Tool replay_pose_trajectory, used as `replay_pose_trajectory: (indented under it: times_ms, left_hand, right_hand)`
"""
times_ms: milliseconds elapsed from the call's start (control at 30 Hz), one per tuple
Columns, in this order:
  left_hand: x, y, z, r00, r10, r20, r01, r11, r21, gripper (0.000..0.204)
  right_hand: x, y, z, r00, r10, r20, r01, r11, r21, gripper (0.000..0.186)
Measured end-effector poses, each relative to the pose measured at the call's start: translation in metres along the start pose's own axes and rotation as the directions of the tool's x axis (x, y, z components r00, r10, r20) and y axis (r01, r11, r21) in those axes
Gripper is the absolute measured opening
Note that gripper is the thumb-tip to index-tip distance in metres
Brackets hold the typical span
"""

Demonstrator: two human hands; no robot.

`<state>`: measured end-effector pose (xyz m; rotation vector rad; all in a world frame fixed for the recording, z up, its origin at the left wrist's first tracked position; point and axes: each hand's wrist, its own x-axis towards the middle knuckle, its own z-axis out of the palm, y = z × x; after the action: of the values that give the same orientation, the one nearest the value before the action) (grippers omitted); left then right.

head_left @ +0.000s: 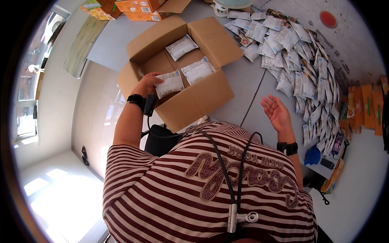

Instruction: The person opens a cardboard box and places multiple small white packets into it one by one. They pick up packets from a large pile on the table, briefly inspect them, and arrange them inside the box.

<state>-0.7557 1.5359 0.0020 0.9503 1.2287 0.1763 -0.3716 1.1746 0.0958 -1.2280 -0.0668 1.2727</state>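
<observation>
An open cardboard box (196, 101) stands in front of me on the table, its flaps spread outward. Inside, at its left side, my left hand (150, 83) grips the edge of a white printed packet (169, 84). Two more white packets lie in the box: one packet (181, 47) toward the far side and another packet (198, 70) at the right. My right hand (276, 112) is held over the table, right of the box, palm up with its fingers apart and nothing in it. Nearest to it is a large heap of similar packets (293, 60).
Orange cartons (139, 8) stand at the far left of the table. A pale scale-like device (233, 4) sits at the far edge, and a red round dish (328, 18) lies beyond the heap. At right are a blue object (312, 155) and a phone (337, 143).
</observation>
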Motion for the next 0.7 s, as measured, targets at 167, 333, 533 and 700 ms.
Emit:
replay_pose_trajectory:
  times_ms: [167, 333, 533, 700]
  left_hand:
    - [0.017, -0.014, -0.003, 0.999, 0.006, 0.035, -0.003, 0.997, -0.076, 0.035]
    - [0.040, -0.034, -0.029, 0.998, -0.031, -0.051, 0.036, 0.993, 0.112, 0.038]
    - [0.027, -0.025, -0.006, 0.998, 0.048, -0.036, -0.027, 0.900, 0.436, 0.024]
    - [-0.014, 0.006, 0.027, 0.998, 0.031, 0.058, -0.061, 0.757, 0.650, 0.024]
  right_hand:
    - [-0.004, 0.002, -0.005, 1.000, -0.010, -0.007, 0.010, 1.000, 0.030, 0.038]
    - [-0.007, -0.002, -0.004, 1.000, -0.011, 0.012, 0.011, 0.999, 0.035, 0.036]
    - [-0.026, -0.013, -0.037, 0.999, -0.001, -0.033, -0.002, 0.996, -0.087, 0.036]
    - [-0.069, -0.040, -0.082, 0.988, 0.052, -0.148, -0.085, 0.971, -0.224, 0.034]
